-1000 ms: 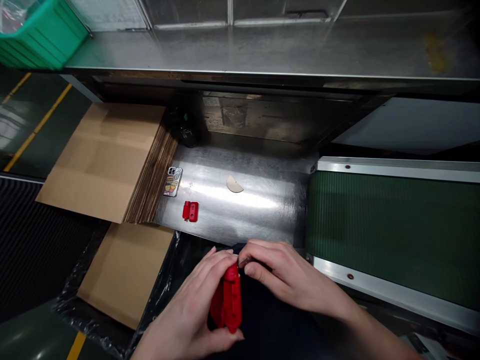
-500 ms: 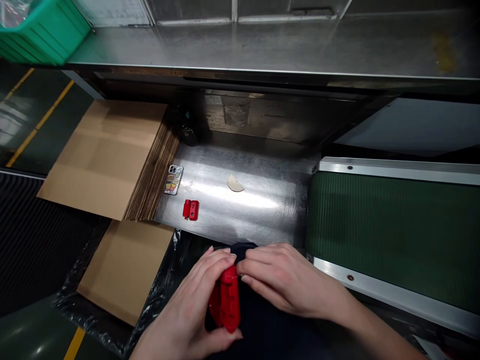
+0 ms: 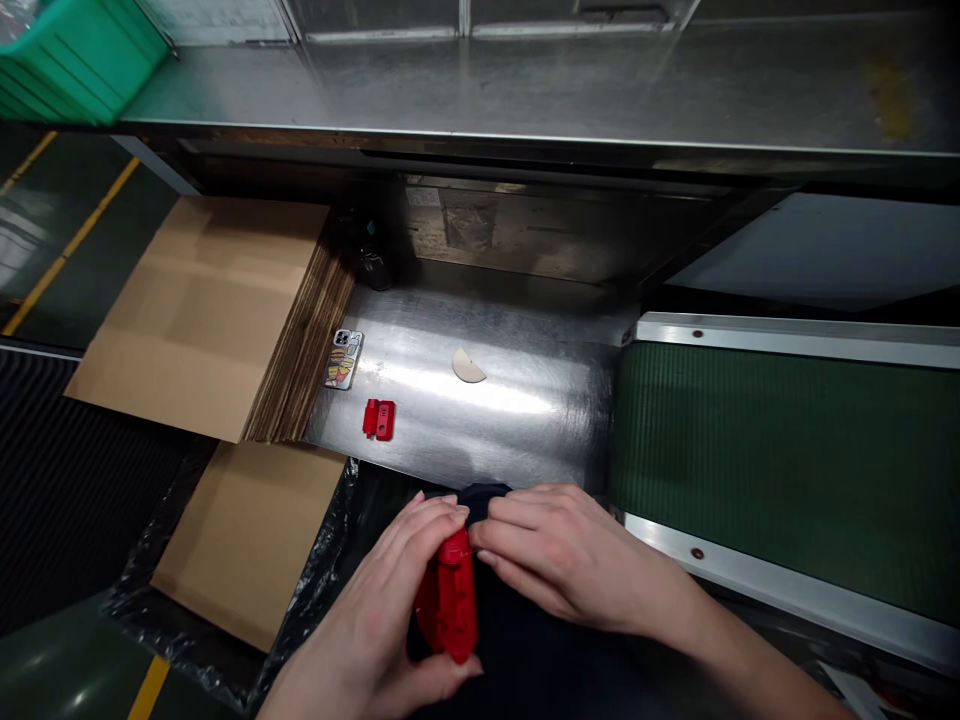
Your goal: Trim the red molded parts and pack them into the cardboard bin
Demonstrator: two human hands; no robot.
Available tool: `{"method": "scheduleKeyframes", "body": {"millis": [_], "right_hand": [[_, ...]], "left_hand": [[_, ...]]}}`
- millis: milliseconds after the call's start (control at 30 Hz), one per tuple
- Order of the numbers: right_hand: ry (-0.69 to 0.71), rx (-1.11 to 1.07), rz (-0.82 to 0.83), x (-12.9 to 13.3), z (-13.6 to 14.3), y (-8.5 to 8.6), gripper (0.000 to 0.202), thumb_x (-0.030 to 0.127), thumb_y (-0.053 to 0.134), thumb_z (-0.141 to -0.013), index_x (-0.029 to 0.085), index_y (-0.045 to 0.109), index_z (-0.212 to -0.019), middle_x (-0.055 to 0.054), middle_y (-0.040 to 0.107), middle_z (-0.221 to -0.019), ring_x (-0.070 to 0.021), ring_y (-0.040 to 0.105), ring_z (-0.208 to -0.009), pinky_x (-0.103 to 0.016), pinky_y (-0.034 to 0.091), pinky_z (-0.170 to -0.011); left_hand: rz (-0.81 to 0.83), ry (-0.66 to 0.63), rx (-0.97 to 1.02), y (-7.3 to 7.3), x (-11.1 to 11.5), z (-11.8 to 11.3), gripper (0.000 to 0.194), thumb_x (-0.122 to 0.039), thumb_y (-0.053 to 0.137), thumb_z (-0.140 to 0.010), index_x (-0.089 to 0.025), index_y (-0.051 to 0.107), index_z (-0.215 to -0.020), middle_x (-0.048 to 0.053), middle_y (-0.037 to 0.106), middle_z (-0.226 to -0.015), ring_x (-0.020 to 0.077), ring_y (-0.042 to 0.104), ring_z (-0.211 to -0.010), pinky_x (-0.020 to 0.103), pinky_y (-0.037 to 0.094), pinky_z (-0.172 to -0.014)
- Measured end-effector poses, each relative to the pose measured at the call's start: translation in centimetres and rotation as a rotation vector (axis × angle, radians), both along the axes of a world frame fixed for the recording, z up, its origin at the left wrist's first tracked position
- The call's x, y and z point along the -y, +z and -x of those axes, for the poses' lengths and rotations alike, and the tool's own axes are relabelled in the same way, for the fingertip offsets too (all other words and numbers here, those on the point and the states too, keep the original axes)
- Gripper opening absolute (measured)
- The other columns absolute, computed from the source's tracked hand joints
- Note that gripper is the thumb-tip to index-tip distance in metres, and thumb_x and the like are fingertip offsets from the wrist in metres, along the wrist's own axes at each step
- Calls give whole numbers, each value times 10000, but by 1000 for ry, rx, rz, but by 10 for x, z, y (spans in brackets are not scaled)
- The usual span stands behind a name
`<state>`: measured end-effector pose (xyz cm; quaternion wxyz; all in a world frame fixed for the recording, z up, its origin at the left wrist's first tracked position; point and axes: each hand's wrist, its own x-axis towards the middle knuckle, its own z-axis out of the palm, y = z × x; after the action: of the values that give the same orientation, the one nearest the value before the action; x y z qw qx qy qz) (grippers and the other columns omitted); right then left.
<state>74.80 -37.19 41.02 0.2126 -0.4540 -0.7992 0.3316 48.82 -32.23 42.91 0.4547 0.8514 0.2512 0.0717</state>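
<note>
My left hand (image 3: 375,610) grips a red plastic part (image 3: 456,600) between fingers at its top and the thumb at its lower end. The part stands on edge, its side with small slots turned towards my right hand. My right hand (image 3: 559,550) is pinched at the part's upper right edge, fingertips close against it; whatever they hold is hidden. Beyond my hands, a smaller red plastic piece (image 3: 379,420) in two joined halves lies on the metal table (image 3: 495,440). A pale half-round piece (image 3: 469,366) lies farther back on it.
A phone in a patterned case (image 3: 344,360) lies beside a stack of cardboard sheets (image 3: 202,310). A dark bottle (image 3: 373,265) stands behind. At right runs a green conveyor belt (image 3: 780,460) with metal rails. A steel shelf (image 3: 480,95) crosses above, with a green bin (image 3: 82,65) on it.
The view has shifted slightly. Both hands keep nearly the same hold at the red part, and the small glint at my right fingertips no longer shows.
</note>
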Motion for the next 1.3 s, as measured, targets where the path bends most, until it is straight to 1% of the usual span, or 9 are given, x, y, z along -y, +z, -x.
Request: {"method": "scheduleKeyframes", "body": {"millis": [267,400,533,667,767,933,1100,1200,1300], "right_hand": [[-60,-67,14,1,-1,1,198,275,447,-1090,182,620,-1071,-1,609,-859,-129,488,-707,-315,304,-652],[-214,-197,141,-9,-8,-8,268,313,420,-1109,181,652,-1131,-18,681,-985,-119,600,-817,-272,387,-736],[-406,-87,512,-40,-12,-79,404,421,338,-1132,194,672,-1129,-17,693,-983,-132,635,-859,-245,424,-760],[-582,290,629,-64,-2,-168,337,234,365,-1097,64,637,-1201,-171,640,-1185,-234,624,-1024,-305,409,-838],[-610,364,602,-75,9,-197,321,235,444,-1065,45,608,-1265,-214,558,-1314,-283,569,-1159,-330,402,-922],[-765,401,480,-126,15,-198,439,360,441,-1085,80,464,-1422,-221,461,-1432,-314,421,-1322,-399,323,-1085],[-861,349,588,-184,8,-209,579,318,673,-965,12,445,-1400,-276,482,-1408,-341,456,-1303,-404,344,-1066],[-803,215,653,-182,10,-203,438,336,636,-986,32,547,-1288,-250,579,-1321,-310,558,-1214,-344,405,-967],[-678,9,695,-150,27,-167,412,456,408,-1091,99,606,-1145,-134,698,-979,-202,667,-908,-273,447,-794]], "left_hand": [[1,4,11,3,-4,-5,949,-274,792,-875,-250,202,-1618,150,412,-1608,311,343,-1530,522,270,-1285],[40,17,-5,3,-4,-5,980,-267,806,-869,-260,185,-1627,142,370,-1645,313,279,-1559,547,195,-1298],[255,203,4,-18,-2,2,1046,-359,896,-800,-349,228,-1605,129,280,-1692,371,213,-1573,666,96,-1269],[765,516,215,-53,1,7,1022,-453,962,-700,-387,345,-1511,134,257,-1699,386,318,-1529,605,299,-1231],[1007,561,364,-68,5,8,947,-425,945,-733,-364,380,-1490,147,185,-1718,403,346,-1511,541,433,-1156],[1168,722,529,-75,7,10,792,-435,813,-860,-363,401,-1533,103,50,-1748,463,397,-1464,604,458,-1122],[1123,808,670,-84,-4,19,546,-400,591,-1006,-409,461,-1536,25,75,-1755,432,371,-1489,603,442,-1141],[1067,885,730,-88,-9,24,458,-386,569,-1014,-382,559,-1471,-4,100,-1752,420,373,-1491,588,421,-1166],[976,991,759,-88,-11,27,430,-397,586,-1007,-387,579,-1437,2,106,-1751,417,394,-1481,607,405,-1173]]}}
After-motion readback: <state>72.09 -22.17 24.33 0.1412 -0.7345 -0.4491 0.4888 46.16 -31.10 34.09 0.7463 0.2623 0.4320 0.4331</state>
